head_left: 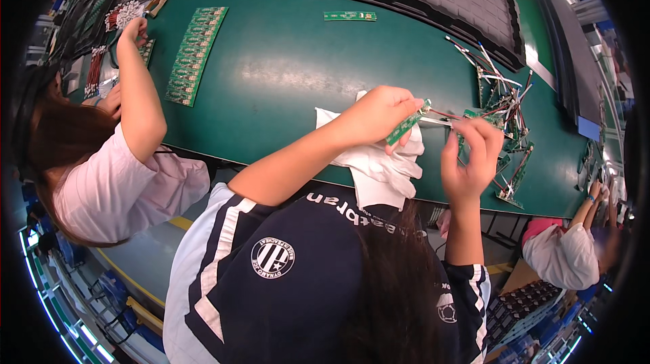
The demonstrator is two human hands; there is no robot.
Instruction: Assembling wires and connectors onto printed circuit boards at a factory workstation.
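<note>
Cloth (379, 164) on table (284, 73), left of boards (504, 117)

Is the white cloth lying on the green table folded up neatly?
No, the white cloth lies crumpled and spread loosely at the near edge of the green table, under the left hand.

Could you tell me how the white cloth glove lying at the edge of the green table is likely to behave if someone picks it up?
The white glove lies crumpled with its fingers drooping over the table edge, so it would probably hang limp. It looks like thin fabric, so likely light. Its matte weave suggests it would not slip from a grip, nor roll.
</note>
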